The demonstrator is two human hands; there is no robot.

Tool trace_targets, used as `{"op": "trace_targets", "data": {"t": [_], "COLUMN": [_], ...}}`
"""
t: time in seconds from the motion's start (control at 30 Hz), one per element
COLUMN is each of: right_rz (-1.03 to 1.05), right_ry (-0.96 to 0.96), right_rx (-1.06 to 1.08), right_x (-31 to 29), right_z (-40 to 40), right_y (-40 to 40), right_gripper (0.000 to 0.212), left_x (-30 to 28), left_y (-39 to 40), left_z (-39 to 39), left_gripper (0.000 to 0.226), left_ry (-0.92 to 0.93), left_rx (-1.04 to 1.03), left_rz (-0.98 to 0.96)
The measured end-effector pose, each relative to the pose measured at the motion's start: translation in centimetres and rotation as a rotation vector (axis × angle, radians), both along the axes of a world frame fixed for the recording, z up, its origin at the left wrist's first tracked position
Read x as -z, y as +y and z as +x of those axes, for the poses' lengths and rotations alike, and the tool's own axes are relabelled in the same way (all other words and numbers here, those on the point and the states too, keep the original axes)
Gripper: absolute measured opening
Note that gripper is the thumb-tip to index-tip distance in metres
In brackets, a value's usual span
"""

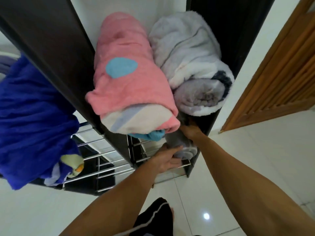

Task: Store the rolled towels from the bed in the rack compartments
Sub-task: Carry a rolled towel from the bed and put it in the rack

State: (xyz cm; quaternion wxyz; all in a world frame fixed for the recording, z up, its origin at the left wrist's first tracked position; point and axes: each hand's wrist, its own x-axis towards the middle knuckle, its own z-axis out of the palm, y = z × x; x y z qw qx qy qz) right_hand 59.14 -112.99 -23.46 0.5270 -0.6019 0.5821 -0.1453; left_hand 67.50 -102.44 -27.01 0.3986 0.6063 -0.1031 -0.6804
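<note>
**Grey rolled towel held with both hands at a lower rack compartment**

Nearest the camera: a knee in black shorts (153, 217) with a white stripe, above a glossy white tiled floor (238, 159). 2 bare forearms extend from the near edge toward the rack.

Left hand (167, 157): fingers spread fairly wide, laid flat against the left side and near end of a grey rolled towel (183, 146). Right hand (190, 132): placed on the upper far part of the same roll; its fingertips are hidden under the shelf above, so their exact curl cannot be told. The roll is held between the 2 hands, tilted, its near end over the chrome rails (180, 165) of a lower compartment in the right column of the dark-panelled rack (56, 53).

Compartment directly above: 2 rolls lying side by side and touching. On the left, a pink rolled towel (129, 79) with a light-blue patch, its near end overhanging the shelf edge. On the right, a white-and-grey rolled towel (190, 65), spiral end facing near.

Left column: a deep-blue rolled towel (32, 116) with a pale yellow motif at its near end, resting on chrome rails.

Far right: a wooden louvred door (281, 74) beside a white wall.
</note>
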Motion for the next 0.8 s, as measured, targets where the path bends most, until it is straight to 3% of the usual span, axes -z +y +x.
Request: {"op": "trace_targets", "data": {"t": [0.27, 0.43, 0.53, 0.63, 0.8], "right_rz": [-0.198, -0.231, -0.215, -0.191, -0.153], "right_ry": [0.240, 0.248, 0.213, 0.197, 0.188], "right_rx": [-0.152, -0.150, -0.092, -0.053, 0.161], "right_x": [1.0, 0.7, -1.3, -3.8, -4.7], "right_z": [-1.3, -2.2, -4.4, -7.8, -15.6], "right_y": [1.4, 3.7, 6.5, 10.2, 16.7], "right_gripper": [0.063, 0.062, 0.055, 0.043, 0.061], "left_x": [0.1, -1.2, -2.3, -3.5, -7.4], "left_y": [0.1, 1.2, 3.2, 5.7, 7.8], "left_z": [-1.4, -2.0, -2.1, -3.3, -9.4], "left_gripper": [0.060, 0.061, 0.071, 0.081, 0.037], "left_ry": [-0.108, -0.338, -0.599, -0.755, -0.866], "left_rx": [0.080, 0.107, 0.268, 0.573, 0.964], "left_rz": [-0.014, -0.037, 0.019, 0.051, -0.093]}}
